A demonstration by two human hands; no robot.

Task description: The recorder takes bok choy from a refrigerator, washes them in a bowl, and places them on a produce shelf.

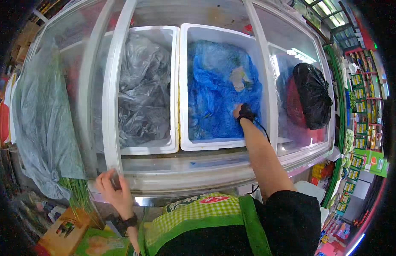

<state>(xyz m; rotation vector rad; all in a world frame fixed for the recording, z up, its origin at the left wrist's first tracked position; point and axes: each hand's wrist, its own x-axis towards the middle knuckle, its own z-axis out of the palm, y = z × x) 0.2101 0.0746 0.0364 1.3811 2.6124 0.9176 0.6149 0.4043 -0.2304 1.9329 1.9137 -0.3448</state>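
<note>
My right hand [239, 112] reaches down into a white foam box [184, 85]. Its fingers look curled against the blue plastic bag [210, 94] that fills the box; a black strapped device on the wrist hides part of them. A pale scrap [238, 79] lies on the bag just beyond. My left hand [114, 192] is at the front edge of the freezer chest, fingers apart, by the near end of the white frame [111, 98] of a sliding glass lid. I see nothing in it.
A second foam box [175, 94] with a grey plastic bag [144, 85] stands alongside. On the glass lie a tied black bag [311, 96] at right and a translucent bag [44, 115] of green stalks at left. Cartons [63, 232] stand low left; stocked shelves [362, 94] are far right.
</note>
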